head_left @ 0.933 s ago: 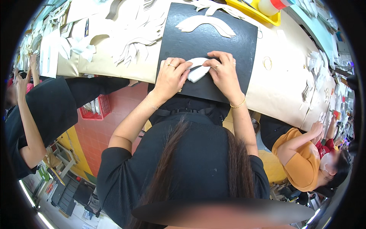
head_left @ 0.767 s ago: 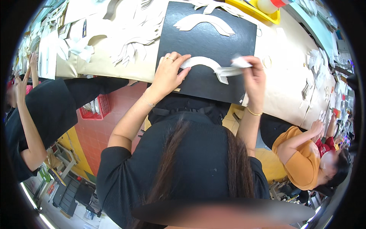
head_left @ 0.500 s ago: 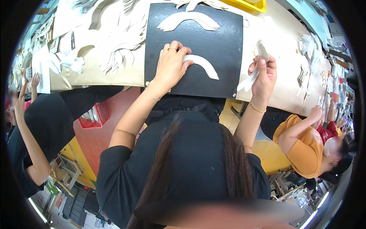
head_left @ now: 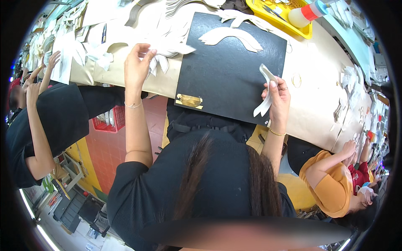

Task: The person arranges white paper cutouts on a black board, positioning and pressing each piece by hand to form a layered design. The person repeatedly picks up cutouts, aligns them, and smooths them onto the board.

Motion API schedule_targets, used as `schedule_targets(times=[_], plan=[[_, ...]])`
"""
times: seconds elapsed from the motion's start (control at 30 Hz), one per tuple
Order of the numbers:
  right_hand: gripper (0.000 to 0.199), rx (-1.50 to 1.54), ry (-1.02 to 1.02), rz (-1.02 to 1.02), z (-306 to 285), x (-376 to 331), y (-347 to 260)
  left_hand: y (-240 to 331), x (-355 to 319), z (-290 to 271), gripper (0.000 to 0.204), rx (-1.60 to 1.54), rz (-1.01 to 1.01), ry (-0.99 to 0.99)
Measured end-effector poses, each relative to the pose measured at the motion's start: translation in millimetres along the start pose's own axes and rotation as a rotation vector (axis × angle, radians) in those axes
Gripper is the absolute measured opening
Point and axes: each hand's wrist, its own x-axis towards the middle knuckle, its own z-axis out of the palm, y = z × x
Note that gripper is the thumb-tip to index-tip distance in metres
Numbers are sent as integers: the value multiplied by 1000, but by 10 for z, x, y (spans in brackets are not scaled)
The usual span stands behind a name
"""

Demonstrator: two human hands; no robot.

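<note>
A person seen from above sits at a long tan tabletop [head_left: 310, 104] with a black work mat [head_left: 226, 71] laid on it in front of them. The right hand [head_left: 277, 98] is closed around a curved white strip [head_left: 264, 92], pinching it upright just over the mat's right edge, so the strip hangs clear of the surface. The left hand [head_left: 137, 67] is raised to the left of the mat, fingers curled and closing on one piece from a loose pile of white cut pieces [head_left: 167, 48]. One arched white piece [head_left: 230, 37] lies flat near the mat's top edge; the middle of the mat is bare.

Judged from this, the work looks to be between pieces: one strip is lifted off in hand, a fresh piece is being picked up, and the sizeable pile suggests many remain. A yellow tray [head_left: 289, 21] with a bottle sits beyond the mat. Other people work on both sides.
</note>
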Motion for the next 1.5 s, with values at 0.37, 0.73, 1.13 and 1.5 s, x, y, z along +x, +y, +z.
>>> schedule_targets(times=[0.37,0.73,1.13,1.5], plan=[[21,-152,134,-55,209,72,26,837,225,1424,32,114,487,-92],[9,-1329,323,-781,96,328,1,864,371,1520,26,47,320,-240],[8,-740,-7,-37,-57,276,-301,990,73,752,28,-390,362,-726],[21,304,-98,-34,-353,185,-220,928,-675,680,24,-223,56,-839]])
